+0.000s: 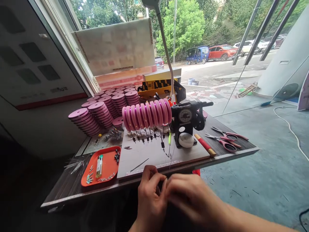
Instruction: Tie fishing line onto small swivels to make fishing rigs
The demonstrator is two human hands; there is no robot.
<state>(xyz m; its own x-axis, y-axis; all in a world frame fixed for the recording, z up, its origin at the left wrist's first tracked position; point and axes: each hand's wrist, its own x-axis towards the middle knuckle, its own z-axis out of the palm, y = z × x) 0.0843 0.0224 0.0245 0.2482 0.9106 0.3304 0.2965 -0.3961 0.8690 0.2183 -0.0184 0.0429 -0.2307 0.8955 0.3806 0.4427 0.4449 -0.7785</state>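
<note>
My left hand (150, 193) and my right hand (193, 198) meet just below the front edge of the work table (72, 187). Both have their fingers curled into a pinch against each other around something too small to make out; the right hand is motion-blurred. Above them lies a white board (154, 156) with thin needles and small dark-tipped floats. A row of pink spools (147, 114) is mounted sideways on a black winding machine (185, 120) with a dial.
Stacks of pink spools (96, 112) fill the table's back left. An orange tray (106, 166) holds a lighter and small parts. Pink-handled scissors (227, 140) and a red-and-wood tool (205, 145) lie right. A lamp arm (165, 45) rises behind; yellow-black box beyond.
</note>
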